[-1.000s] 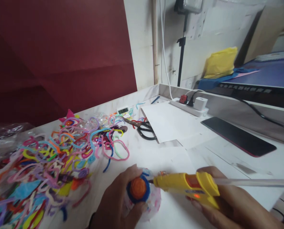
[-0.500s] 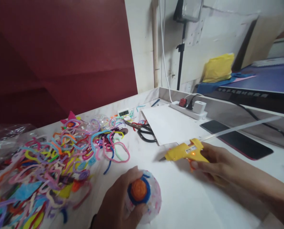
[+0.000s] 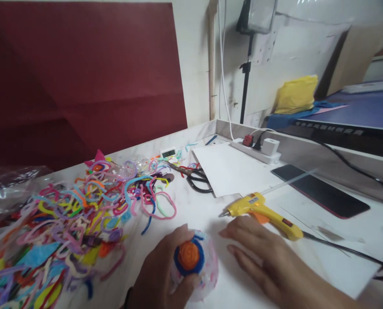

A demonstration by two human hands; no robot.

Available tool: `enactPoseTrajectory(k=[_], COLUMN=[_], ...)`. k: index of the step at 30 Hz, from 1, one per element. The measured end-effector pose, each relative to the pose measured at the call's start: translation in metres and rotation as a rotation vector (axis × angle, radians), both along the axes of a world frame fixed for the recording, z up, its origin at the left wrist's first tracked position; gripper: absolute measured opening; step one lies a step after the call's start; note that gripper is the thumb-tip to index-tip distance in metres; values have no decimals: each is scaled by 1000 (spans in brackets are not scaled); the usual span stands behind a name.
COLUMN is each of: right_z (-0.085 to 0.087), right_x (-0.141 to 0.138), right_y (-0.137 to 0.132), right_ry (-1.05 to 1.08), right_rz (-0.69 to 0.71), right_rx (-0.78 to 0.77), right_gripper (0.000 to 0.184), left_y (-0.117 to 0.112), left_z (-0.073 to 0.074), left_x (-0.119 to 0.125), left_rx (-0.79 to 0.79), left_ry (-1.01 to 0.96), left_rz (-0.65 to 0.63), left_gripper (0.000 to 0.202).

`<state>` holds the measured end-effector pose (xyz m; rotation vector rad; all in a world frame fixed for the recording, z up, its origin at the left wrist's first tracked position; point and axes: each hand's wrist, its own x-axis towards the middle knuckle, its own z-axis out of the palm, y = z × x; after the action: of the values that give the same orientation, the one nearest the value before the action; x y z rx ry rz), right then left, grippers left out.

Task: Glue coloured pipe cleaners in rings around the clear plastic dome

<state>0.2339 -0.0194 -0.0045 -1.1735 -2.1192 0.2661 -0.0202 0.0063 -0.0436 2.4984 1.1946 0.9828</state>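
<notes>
At the bottom middle, my left hand [image 3: 164,270] grips a clear round ball [image 3: 209,274] with pink specks. On the ball sits a blue ring [image 3: 202,257] around a coiled orange disc [image 3: 188,255], beside my thumb. My right hand [image 3: 259,257] is just right of the ball, fingers apart and holding nothing. Past those fingers a yellow glue gun [image 3: 254,208] lies on the table, its nozzle pointing left and a clear glue stick [image 3: 291,180] jutting from its back.
Tangled pipe cleaners [image 3: 82,219] cover the left side. Black-handled scissors [image 3: 199,180] touch a white sheet [image 3: 230,167]. Behind stand a small digital clock [image 3: 168,153] and a power strip [image 3: 256,150]. A dark phone [image 3: 320,191] lies right; the glue gun's black cord [image 3: 342,249] runs off rightward.
My right hand has let go of the glue gun, which now rests on the table, and has moved left toward the ball. My left hand still holds the ball.
</notes>
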Motion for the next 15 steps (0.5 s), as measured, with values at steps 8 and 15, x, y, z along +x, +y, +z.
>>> enactPoseTrajectory(k=[8, 15], right_z=[-9, -18], right_x=[-28, -31], right_y=[7, 4], right_ry=[92, 90], right_rz=[122, 115], right_rx=[-65, 52], right_gripper=[29, 27], left_y=[4, 3], left_z=[-5, 1], left_x=[-3, -4], left_rx=[62, 97], left_ry=[21, 68], left_rz=[-45, -52], left_gripper=[55, 57])
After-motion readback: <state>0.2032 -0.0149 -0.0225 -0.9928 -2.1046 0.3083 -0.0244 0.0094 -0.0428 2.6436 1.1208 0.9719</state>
